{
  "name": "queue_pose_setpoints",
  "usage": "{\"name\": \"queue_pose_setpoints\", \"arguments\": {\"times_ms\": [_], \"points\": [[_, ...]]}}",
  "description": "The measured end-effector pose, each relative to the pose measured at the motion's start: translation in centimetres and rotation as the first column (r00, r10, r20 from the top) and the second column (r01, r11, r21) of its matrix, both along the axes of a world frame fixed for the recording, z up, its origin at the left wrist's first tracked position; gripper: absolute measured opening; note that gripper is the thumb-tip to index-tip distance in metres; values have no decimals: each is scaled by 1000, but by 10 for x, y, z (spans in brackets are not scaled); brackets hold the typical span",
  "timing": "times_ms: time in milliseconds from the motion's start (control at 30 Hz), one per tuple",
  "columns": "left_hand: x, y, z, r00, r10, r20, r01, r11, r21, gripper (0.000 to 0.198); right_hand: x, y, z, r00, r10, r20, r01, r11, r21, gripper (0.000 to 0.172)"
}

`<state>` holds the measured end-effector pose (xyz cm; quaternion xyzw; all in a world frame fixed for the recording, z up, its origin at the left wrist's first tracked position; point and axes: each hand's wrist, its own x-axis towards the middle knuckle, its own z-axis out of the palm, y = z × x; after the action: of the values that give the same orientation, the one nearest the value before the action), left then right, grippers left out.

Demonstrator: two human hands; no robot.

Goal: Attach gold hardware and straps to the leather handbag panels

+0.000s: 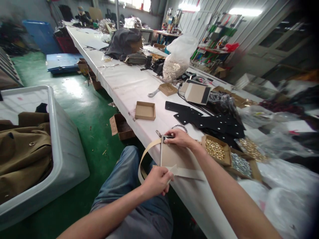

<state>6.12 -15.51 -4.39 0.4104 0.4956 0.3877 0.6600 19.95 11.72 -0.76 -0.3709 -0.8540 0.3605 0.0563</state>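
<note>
A tan bag panel (171, 156) lies at the near edge of the long white table (129, 86). A tan strap (147, 156) loops off the edge and back across the panel. My left hand (157, 181) is closed, pinching the strap near the panel's lower corner. My right hand (180, 137) presses with closed fingers on the panel's top edge, where a dark trim and a metal clip (159, 133) sit.
An open carton of gold rivets (215, 150) stands right of the panel, black cut pieces (209, 121) behind it. An empty small carton (145, 110) sits further along. A white bin (62, 139) of brown fabric stands left on the green floor, plastic bags at right.
</note>
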Motion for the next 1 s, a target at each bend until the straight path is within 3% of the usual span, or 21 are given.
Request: {"name": "queue_pose_setpoints", "arguments": {"times_ms": [100, 233, 333, 433, 500, 633, 767, 867, 933, 1000], "points": [[-9, -1, -4, 999, -32, -35, 31, 999, -15, 44, -5, -5, 0, 977, -190, -99, 192, 981, 8, 41], [-24, 10, 4, 999, 12, -33, -11, 1000, 1, 53, 13, -14, 10, 875, -415, -250, 444, 893, 73, 63], [-36, 16, 7, 998, 45, -36, -45, 999, -5, 57, 57, -37, 13, 789, -541, -292, 608, 756, 242, 61], [-45, 20, 6, 996, 93, -7, -93, 995, -44, 62, 106, -78, 1, 708, -694, -131, 653, 572, 497, 61], [-47, 24, 6, 990, 134, 37, -132, 989, -64, 64, 126, -106, -12, 633, -773, -39, 657, 510, 555, 69], [-41, 35, 24, 988, 132, 74, -128, 990, -57, 66, 127, -135, -31, 587, -809, -18, 765, 547, 340, 82], [-27, 48, 52, 998, 18, 68, -14, 999, -52, 66, 97, -138, -39, 485, -871, -75, 866, 467, 177, 90], [-13, 57, 61, 996, -54, 77, 57, 998, -41, 62, 79, -145, -37, 455, -883, -118, 888, 439, 137, 77], [-4, 63, 59, 996, -71, 52, 72, 997, -24, 58, 79, -153, -30, 473, -870, -138, 877, 451, 163, 64], [3, 68, 53, 998, -64, -8, 64, 998, -10, 54, 91, -161, -18, 471, -860, -195, 873, 425, 239, 56]]}}
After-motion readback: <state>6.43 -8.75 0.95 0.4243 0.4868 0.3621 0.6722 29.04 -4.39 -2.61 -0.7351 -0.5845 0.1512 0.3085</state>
